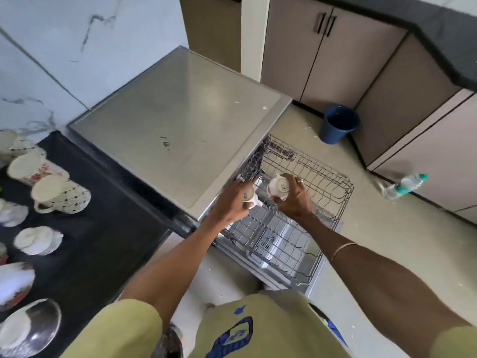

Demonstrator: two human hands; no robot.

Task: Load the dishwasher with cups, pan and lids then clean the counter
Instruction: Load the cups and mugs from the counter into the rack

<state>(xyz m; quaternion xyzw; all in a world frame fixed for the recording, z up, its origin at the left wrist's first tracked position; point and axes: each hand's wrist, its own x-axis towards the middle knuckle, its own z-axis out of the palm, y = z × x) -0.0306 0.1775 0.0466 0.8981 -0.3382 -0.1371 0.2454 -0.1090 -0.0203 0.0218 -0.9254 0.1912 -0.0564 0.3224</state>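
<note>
Gripping one upturned cup [278, 189] each, both hands' fingers [296, 188] over the rack's [333, 192] near-empty wire edge

Yellow-green T-shirt [258, 329] with blue print, thin wrist bangle [344, 250].

Marble-veined wall [64, 47], beige floor [387, 241], taupe cabinets [335, 60], blue bucket [339, 124].
</note>
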